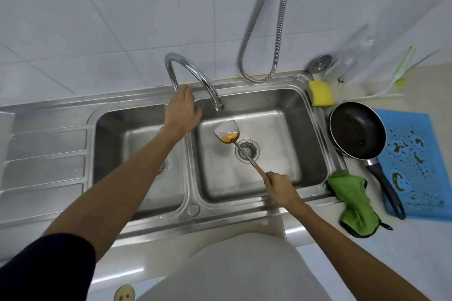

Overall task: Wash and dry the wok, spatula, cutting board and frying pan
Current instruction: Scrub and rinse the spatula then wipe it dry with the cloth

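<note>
The right hand point(277, 184), at lower centre-right of the frame, forms a closed grip around the wooden end of the spatula point(234, 144) handle, fingers curled round it. From this grip the spatula's long axis runs diagonally toward the upper left: the metal shaft crosses above the drain strainer point(247, 151) of the right basin of the sink point(281, 105), and the blade points up-left, ending just below the faucet point(193, 73) spout. The blade faces upward and carries orange-brown residue at its shaft end. The left hand point(182, 111) lies at frame centre over the faucet base, fingers extended and flat; what it touches beneath the palm cannot be told. On the counter point(415, 252) at right, the frying pan point(357, 129) sits beside the sink, its handle pointing to the lower right and overlapping the blue cutting board point(415, 168), which is spotted with dark residue. A yellow sponge point(321, 93) rests at the sink's upper-right corner; a green cloth point(353, 203) lies at its lower-right corner.
</note>
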Demonstrator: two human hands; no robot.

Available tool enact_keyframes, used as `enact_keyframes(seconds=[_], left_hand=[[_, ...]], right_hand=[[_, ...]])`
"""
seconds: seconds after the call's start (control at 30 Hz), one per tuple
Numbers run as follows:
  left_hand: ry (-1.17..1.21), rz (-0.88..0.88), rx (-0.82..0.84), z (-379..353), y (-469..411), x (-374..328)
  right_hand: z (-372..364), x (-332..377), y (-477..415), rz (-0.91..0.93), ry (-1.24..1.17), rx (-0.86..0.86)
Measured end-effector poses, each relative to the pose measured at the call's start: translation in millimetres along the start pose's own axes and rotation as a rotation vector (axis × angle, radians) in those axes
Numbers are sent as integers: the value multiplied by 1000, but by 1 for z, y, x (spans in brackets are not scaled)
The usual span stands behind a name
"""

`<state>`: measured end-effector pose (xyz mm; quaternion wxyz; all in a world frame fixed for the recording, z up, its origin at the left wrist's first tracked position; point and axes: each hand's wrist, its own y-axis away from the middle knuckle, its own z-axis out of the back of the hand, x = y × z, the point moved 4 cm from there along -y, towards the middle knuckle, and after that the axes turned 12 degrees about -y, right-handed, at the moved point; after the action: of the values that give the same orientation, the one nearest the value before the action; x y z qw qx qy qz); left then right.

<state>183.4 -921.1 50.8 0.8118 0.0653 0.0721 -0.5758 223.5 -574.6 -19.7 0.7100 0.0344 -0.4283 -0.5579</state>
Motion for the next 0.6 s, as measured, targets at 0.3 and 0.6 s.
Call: enact_keyframes(seconds=[0.3,0.6], left_hand=[[17,6,-122,-12,27,6],[109,97,-124,-17,44,1]], right_hand=[[-2,15,-8,2,6,-2],[1,29,-16,-3,-20,-19]])
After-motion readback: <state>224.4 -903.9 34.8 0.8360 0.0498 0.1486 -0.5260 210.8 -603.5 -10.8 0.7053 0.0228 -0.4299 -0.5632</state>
